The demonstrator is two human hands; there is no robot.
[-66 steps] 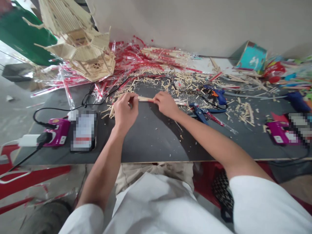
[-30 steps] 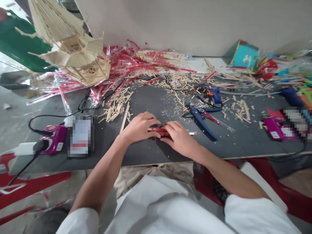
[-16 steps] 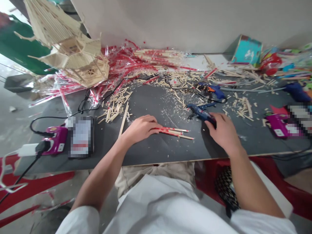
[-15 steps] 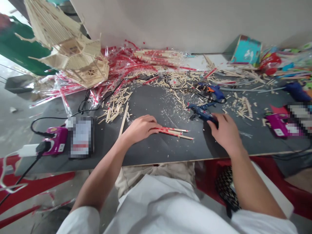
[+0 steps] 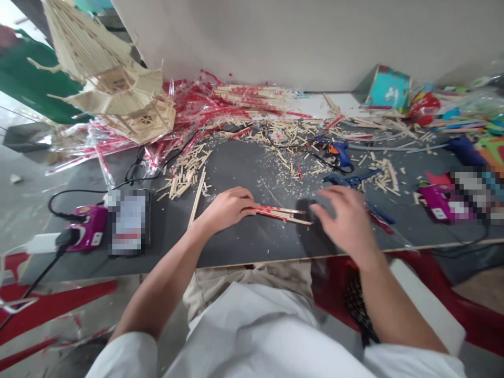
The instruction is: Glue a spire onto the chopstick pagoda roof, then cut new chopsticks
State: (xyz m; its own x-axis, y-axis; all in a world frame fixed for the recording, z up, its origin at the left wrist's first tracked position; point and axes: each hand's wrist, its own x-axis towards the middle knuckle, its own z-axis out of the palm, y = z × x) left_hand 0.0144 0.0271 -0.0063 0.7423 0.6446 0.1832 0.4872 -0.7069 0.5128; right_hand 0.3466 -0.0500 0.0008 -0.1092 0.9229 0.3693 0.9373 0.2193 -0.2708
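My left hand (image 5: 230, 206) rests on the dark table, fingers closed on the ends of several chopsticks (image 5: 281, 212) with red printed wrapping. The sticks lie flat and point to the right. Just past their free ends, my right hand (image 5: 346, 220) hovers open, thumb and fingers apart, with nothing between them. Behind it lies a blue hand tool (image 5: 354, 179) that looks like cutting pliers, partly covered by the fingers. Red and blue handles (image 5: 380, 218) show on the right side of this hand; I cannot tell whether they belong to the same tool.
A wooden stick pagoda model (image 5: 134, 105) stands at the back left beside torn red wrappers (image 5: 197, 102). Cut stick pieces (image 5: 189, 170) litter the table. A blue glue gun (image 5: 338, 151), a phone (image 5: 129, 223), purple power strips (image 5: 90, 226) and a turquoise cup (image 5: 388, 88) surround the work area.
My right hand has let go of the blue tool, which now lies farther right. The hand has moved left towards the chopstick ends and opened. My left hand keeps its place.
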